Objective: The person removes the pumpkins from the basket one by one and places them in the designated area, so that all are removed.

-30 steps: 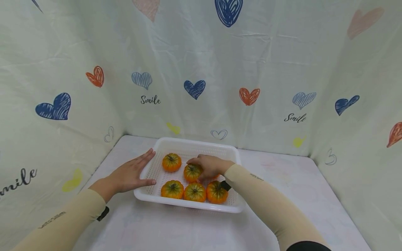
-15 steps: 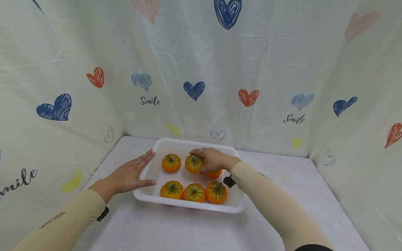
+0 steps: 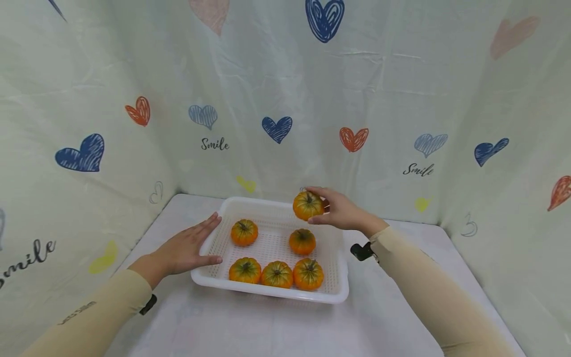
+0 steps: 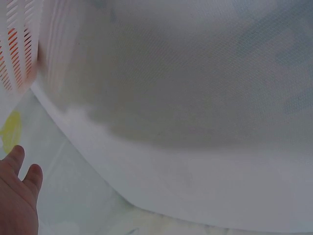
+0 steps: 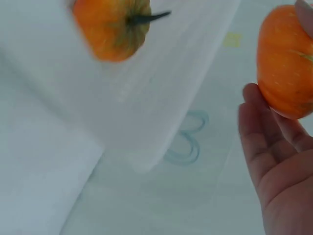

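My right hand (image 3: pixel 339 210) holds a small orange pumpkin (image 3: pixel 308 206) between thumb and fingers, raised over the back right rim of a white plastic basket (image 3: pixel 272 293). In the right wrist view the held pumpkin (image 5: pixel 286 61) sits at the upper right, against the fingers. My left hand (image 3: pixel 180 249) rests with straight fingers along the basket's left rim; part of it shows in the left wrist view's lower left corner. Inside the basket, three pumpkins stand in a front row, the middle one (image 3: pixel 277 274) between two others. Two more, a left one (image 3: pixel 244 232) and a right one (image 3: pixel 302 241), sit behind.
The basket stands on a white table (image 3: pixel 250 327) toward its back edge. A pale curtain (image 3: pixel 312 84) printed with hearts and "Smile" hangs around the back and sides. A dark wrist device (image 3: pixel 362 251) is strapped below my right hand.
My right hand has lifted the back middle pumpkin from the basket and carried it up and to the right. The pumpkin that it covered now shows fully. My left hand stays put.
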Tool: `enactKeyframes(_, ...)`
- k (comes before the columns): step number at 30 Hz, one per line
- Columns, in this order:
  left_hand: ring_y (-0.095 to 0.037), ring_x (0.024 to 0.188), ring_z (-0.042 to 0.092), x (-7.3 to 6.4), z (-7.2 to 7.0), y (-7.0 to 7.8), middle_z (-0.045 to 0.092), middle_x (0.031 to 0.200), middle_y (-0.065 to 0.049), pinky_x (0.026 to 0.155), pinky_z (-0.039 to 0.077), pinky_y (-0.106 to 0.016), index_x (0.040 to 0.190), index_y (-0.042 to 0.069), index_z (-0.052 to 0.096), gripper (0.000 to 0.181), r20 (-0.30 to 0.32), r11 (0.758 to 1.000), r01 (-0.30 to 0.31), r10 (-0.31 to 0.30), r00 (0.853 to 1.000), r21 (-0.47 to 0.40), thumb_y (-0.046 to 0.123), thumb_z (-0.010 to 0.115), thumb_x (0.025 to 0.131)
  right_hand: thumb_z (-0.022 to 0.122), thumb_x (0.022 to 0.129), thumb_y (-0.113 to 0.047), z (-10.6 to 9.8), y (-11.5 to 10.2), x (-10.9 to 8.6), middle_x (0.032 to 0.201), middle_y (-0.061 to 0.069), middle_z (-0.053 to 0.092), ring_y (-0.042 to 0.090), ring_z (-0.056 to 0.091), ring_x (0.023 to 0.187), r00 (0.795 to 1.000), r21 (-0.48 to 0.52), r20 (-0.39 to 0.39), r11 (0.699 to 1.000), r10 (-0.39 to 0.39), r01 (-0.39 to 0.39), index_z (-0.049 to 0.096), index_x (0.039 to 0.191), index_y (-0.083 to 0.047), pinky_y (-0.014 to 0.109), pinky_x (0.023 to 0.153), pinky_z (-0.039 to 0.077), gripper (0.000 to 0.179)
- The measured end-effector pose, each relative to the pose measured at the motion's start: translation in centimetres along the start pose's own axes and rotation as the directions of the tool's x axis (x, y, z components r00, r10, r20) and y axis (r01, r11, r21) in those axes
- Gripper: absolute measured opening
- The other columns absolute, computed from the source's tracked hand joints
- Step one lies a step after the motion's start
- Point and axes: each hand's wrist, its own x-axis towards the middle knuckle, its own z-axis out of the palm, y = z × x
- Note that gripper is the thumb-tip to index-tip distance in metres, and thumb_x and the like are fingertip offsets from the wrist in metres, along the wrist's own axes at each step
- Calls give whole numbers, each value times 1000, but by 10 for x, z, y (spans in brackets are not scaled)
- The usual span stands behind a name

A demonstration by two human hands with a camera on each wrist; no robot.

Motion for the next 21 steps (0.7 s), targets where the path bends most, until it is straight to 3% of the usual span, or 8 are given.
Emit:
enactKeyframes(5,-39,146,25,-1,0,-1,13,166,-12,110,27,-64,160,9,18,106,6,1000,3,-3,1000,-2,73,56,85,81,86,-31,-27,26,-28,139,8,50,27,56,110,989,54,-115,995,93,-88,34,156,-21,40,92,54,84)
enactKeyframes(11,-39,146,25,0,1,-3,13,166,-11,110,27,-64,160,9,17,103,5,1000,0,0,1000,5,69,57,86,77,89,-34,-43,66,-59,150,15,40,35,51,117,959,61,-178,975,222,-215,28,158,-17,48,94,52,87)
enactKeyframes(15,-38,146,25,0,1,-4,13,166,-11,112,26,-62,160,9,17,102,2,1000,-12,12,1000,9,67,59,87,74,90,-41,-40,94,-75,156,20,31,38,49,118,928,69,-184,946,323,-316,22,160,-15,50,94,52,91)
enactKeyframes(21,-38,146,25,1,2,-4,13,166,-12,112,27,-61,160,9,17,101,5,1000,-15,15,1000,6,66,58,88,74,90,-45,-16,128,-87,153,24,32,38,49,116,892,97,-163,907,422,-411,23,159,-10,50,96,50,93)
